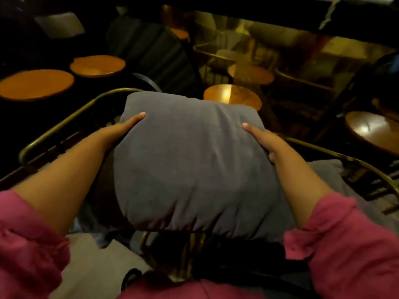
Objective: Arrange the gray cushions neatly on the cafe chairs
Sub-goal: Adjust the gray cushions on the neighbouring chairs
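A large gray cushion (190, 160) fills the middle of the head view, held above a chair with a curved brass-coloured frame (71, 117). My left hand (123, 128) grips its left edge with the thumb on top. My right hand (261, 137) grips its right edge, fingers tucked underneath. A second gray cushion (328, 171) lies on the chair to the right, partly hidden by my right arm. Both arms wear pink sleeves pushed up.
Round wooden tables stand around: two at the left (36, 83) (97, 65), one just beyond the cushion (233, 96), one at the right (373, 130). A dark chair back (155, 55) rises behind. More brass-framed chairs (216, 52) crowd the dim background.
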